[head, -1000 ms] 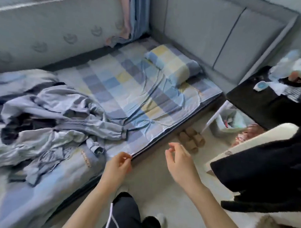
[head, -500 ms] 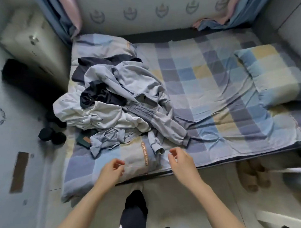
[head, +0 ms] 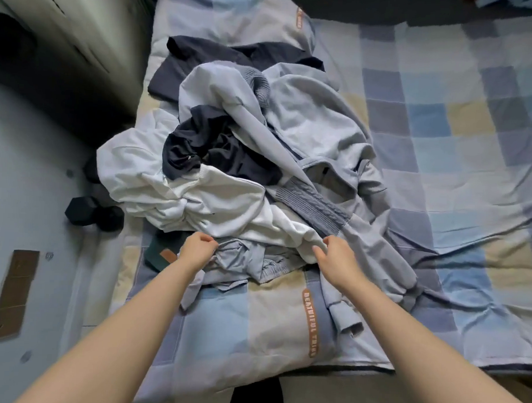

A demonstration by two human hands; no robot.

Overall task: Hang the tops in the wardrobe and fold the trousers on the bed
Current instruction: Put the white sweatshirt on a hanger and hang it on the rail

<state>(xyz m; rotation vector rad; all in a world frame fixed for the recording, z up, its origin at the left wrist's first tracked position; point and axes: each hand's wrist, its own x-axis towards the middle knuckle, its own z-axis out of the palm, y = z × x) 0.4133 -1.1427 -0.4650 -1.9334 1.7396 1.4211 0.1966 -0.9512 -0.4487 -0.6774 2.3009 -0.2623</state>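
Bed [head: 441,153], checked cover. Clothes heap [head: 260,159] near-left (tops and trousers tangled). White top [head: 216,205] at near edge. Left hand [head: 196,249] curled beside it, right hand [head: 332,258] pinching its hem. Risk: lifting drags neighbouring garments off.

Pale floor [head: 33,193] beside a white cabinet [head: 93,29].

An orange strip [head: 311,323] sewn on the folded quilt [head: 248,327] at the near edge of the bed carries pale capitals running lengthwise: "BEAUTIFUL" is clear, then a second word (too blurred to read). A like strip [head: 299,18] on the quilt's far end is unreadable.
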